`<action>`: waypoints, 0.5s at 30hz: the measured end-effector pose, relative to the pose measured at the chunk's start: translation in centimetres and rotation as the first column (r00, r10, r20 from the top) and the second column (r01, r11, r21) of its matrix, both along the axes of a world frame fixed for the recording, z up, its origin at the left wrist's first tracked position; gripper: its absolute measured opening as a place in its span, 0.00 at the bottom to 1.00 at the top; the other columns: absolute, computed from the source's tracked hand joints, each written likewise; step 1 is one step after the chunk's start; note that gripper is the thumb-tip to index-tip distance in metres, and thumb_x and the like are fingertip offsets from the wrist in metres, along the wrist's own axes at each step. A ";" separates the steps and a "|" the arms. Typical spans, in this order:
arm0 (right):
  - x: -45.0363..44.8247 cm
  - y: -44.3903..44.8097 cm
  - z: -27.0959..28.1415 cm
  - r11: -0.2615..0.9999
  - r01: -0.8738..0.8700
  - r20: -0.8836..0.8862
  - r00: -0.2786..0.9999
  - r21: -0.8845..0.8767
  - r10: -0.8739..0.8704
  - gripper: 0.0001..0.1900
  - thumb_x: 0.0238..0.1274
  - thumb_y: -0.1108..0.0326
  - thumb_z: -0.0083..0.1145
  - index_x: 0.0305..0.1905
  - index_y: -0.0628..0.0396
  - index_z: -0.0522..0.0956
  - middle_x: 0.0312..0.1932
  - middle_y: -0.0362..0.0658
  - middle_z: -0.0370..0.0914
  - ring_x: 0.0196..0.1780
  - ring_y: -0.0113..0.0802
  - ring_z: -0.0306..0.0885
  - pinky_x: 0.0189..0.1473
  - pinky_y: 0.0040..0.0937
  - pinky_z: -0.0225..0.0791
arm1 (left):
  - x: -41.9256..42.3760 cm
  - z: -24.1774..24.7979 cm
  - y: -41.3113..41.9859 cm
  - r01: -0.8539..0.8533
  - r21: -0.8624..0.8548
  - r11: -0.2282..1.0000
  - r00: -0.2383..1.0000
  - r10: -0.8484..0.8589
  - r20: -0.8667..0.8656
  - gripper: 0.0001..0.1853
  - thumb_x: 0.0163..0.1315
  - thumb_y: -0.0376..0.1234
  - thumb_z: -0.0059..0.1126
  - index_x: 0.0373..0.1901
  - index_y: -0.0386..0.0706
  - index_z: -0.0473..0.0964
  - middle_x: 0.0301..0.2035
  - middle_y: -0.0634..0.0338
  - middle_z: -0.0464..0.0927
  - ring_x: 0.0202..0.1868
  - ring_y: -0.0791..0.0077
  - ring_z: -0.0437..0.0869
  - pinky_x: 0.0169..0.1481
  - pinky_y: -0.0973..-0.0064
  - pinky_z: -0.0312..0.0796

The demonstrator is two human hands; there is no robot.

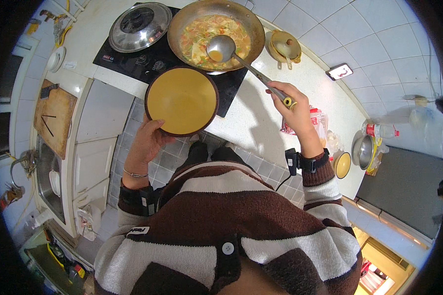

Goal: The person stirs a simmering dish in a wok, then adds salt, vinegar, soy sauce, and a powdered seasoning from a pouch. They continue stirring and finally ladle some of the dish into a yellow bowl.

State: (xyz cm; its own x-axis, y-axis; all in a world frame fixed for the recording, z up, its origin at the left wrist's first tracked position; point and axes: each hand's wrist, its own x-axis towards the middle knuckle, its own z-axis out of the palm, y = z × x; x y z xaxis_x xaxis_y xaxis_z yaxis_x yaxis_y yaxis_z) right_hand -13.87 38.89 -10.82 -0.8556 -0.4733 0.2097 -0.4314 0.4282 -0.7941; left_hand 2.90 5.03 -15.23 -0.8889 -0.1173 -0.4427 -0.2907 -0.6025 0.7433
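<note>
My left hand (149,138) grips a yellow bowl with a dark brown rim (182,101) by its near left edge. The inside of the bowl is bare, and it is held in front of the black cooktop (133,66). In my right hand (289,107) is the handle of a metal ladle (221,48). The ladle's head is over the wok (256,37) and has a little orange broth in it. Noodle soup (193,33) with bits of egg, tomato and greens fills the wok's bottom.
A metal lid with a glass top (140,27) lies on the cooktop's left. Right of the wok stands a lidded amber glass pot (285,46). A phone (339,72) leans on the tiles. Further right are a red plastic package (317,118), a small yellow bowl (342,165) and a steel basin (362,152).
</note>
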 end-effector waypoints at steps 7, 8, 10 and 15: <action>0.3 1.8 1.2 1.000 0.018 -0.166 0.986 0.024 -0.014 0.14 0.62 0.76 0.58 0.52 0.57 0.81 0.42 0.45 0.83 0.45 0.31 0.82 0.51 0.27 0.71 | -2.1 0.6 -0.6 -0.014 -0.106 0.994 0.999 0.010 -0.033 0.25 0.68 0.35 0.52 0.64 0.44 0.58 0.49 0.53 0.77 0.42 0.67 0.87 0.40 0.76 0.84; 0.4 2.1 1.4 0.997 0.057 -0.055 0.997 -0.051 -0.059 0.13 0.63 0.75 0.57 0.52 0.58 0.80 0.43 0.46 0.83 0.45 0.32 0.82 0.52 0.27 0.72 | -2.5 0.6 -0.6 -0.010 -0.105 0.994 0.999 0.004 -0.051 0.25 0.68 0.35 0.52 0.64 0.44 0.58 0.49 0.53 0.77 0.42 0.67 0.87 0.40 0.76 0.84; 0.8 2.5 1.9 0.970 0.173 0.180 0.973 -0.170 -0.142 0.13 0.65 0.74 0.56 0.53 0.61 0.79 0.44 0.47 0.83 0.46 0.32 0.82 0.52 0.28 0.72 | -3.3 0.6 -0.8 -0.005 -0.092 0.996 0.997 -0.002 -0.072 0.24 0.68 0.35 0.53 0.63 0.44 0.58 0.48 0.53 0.77 0.41 0.67 0.87 0.40 0.76 0.84; 2.3 4.3 4.6 0.905 0.212 0.277 0.954 -0.369 -0.111 0.14 0.67 0.72 0.57 0.54 0.66 0.76 0.45 0.50 0.82 0.49 0.38 0.83 0.56 0.33 0.73 | -5.6 0.1 -0.8 0.013 -0.038 0.999 0.994 -0.017 -0.105 0.23 0.68 0.35 0.54 0.60 0.43 0.58 0.47 0.51 0.78 0.38 0.65 0.88 0.38 0.76 0.85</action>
